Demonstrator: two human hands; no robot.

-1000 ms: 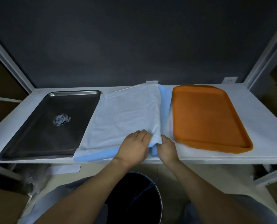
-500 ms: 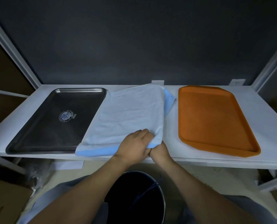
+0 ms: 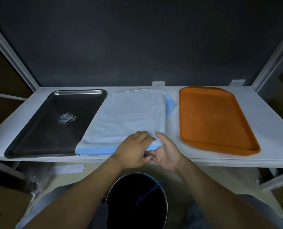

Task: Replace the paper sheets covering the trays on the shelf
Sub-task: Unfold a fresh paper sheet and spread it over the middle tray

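A pale blue paper sheet [image 3: 130, 116] lies folded over the middle tray on the white shelf [image 3: 269, 129], with a brighter blue layer showing along its front and right edges. My left hand [image 3: 132, 149] and my right hand [image 3: 166, 151] meet at its front right corner, both pinching the paper there. A bare dark metal tray [image 3: 58, 123] with a round logo sits to the left. A bare orange plastic tray [image 3: 213, 118] sits to the right. The middle tray itself is hidden under the paper.
A dark round bin [image 3: 137, 200] stands on the floor right below my hands. White shelf posts [image 3: 269, 63] slant up at both sides, with a dark wall behind. Cardboard boxes [image 3: 3, 205] sit low at the left.
The paper's right side has shifted left, away from the orange tray. My right hand has turned palm-up and now grips the front corner together with my left hand.
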